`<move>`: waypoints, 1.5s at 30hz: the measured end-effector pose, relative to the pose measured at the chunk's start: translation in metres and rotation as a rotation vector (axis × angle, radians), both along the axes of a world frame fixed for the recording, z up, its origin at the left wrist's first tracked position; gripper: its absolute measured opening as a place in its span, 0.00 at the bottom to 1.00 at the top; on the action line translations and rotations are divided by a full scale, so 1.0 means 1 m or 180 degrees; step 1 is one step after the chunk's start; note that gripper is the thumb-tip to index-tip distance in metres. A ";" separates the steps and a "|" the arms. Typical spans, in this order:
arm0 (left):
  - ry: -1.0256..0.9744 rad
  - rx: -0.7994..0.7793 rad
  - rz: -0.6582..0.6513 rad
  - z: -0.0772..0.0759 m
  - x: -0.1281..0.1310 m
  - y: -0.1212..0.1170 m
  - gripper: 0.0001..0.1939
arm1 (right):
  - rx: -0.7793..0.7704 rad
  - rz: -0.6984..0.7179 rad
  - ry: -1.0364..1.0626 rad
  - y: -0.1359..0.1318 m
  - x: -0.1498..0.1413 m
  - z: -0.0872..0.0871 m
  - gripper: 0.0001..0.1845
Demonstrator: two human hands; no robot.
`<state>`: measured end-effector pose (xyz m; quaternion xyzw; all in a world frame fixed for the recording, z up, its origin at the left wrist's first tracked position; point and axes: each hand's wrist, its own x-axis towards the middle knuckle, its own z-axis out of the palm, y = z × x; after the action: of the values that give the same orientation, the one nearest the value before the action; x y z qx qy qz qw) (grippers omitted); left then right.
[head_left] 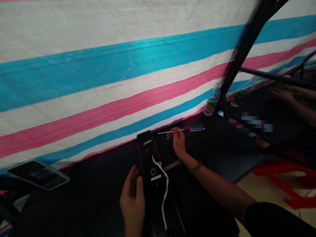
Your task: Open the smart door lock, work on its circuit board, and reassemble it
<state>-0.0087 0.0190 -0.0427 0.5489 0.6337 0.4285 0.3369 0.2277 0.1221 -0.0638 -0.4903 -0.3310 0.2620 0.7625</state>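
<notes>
My right hand [178, 141] pinches a screwdriver [195, 128] by its thin metal shaft, above the far part of the table. The screwdriver lies nearly level, its red and clear purplish handle pointing right and its tip left. A long black device [144, 140] with small labels and a round metal part, resembling a door-lock panel, lies lengthwise before me. A white cable [167, 189] runs along it. My left hand [133, 197] is at the device's left edge, fingers curved and thumb apart, with nothing visible in it. Whether it touches the device I cannot tell.
The black table [98, 197] holds a phone [38, 174] at left and a plastic bottle [212, 100] at the far right. A metal rod [172, 164] sits beside the device. Striped sheeting [123, 65] and a dark frame [244, 49] stand behind. Another person's hands [283, 95] are at right, above a red stool [291, 177].
</notes>
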 end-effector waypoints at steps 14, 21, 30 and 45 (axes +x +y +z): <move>0.0511 0.0057 -0.0903 -0.015 0.033 -0.040 0.29 | 0.0201 0.0806 -0.2133 0.044 -0.003 0.082 0.21; 0.0508 0.0100 -0.0949 -0.021 0.031 -0.047 0.29 | 0.0253 0.0735 -0.2395 0.007 -0.008 0.108 0.15; 0.0403 0.0128 -0.0970 -0.022 0.029 -0.043 0.29 | 0.0169 0.0738 -0.2886 0.006 -0.013 0.124 0.15; 0.0366 0.0270 -0.0967 -0.020 0.026 -0.042 0.27 | 0.0303 0.1109 -0.3090 0.027 -0.014 0.141 0.13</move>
<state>0.0173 -0.0232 -0.0629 0.6758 0.5430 0.3668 0.3375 0.2140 0.1487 0.0769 -0.4577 -0.7349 0.1121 0.4876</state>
